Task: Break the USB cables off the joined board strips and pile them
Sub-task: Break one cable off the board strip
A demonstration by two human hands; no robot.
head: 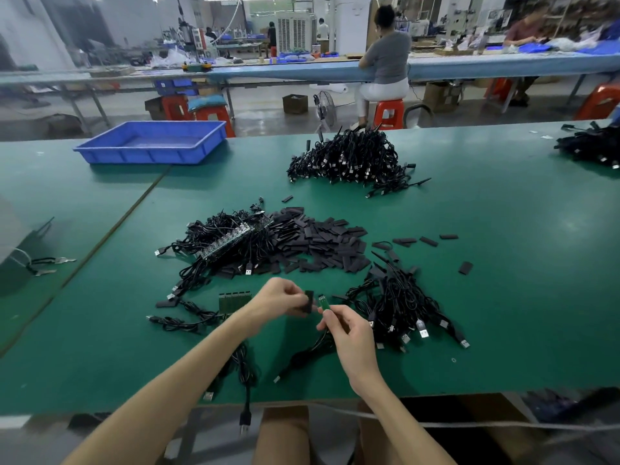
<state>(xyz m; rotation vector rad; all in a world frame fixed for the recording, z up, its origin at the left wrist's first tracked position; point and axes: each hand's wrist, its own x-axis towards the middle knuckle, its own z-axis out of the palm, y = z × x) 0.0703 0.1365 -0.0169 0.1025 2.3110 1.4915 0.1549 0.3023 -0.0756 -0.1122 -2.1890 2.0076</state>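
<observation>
My left hand (281,298) pinches a small black sleeve piece (308,301) above the green table. Just right of it, my right hand (349,327) pinches a small green board end (323,303) of a black USB cable (302,355) that trails down toward the table edge. A short green board strip (233,301) lies left of my left wrist. A tangle of cables with long joined board strips (231,241) sits further back at the left. A pile of separated cables (406,313) lies right of my hands.
Loose black sleeve pieces (322,243) are heaped mid-table. A larger cable pile (352,159) sits further back, another at the far right (590,146). A blue tray (151,142) stands back left. Loose cables (245,367) hang over the near edge. People sit at benches behind.
</observation>
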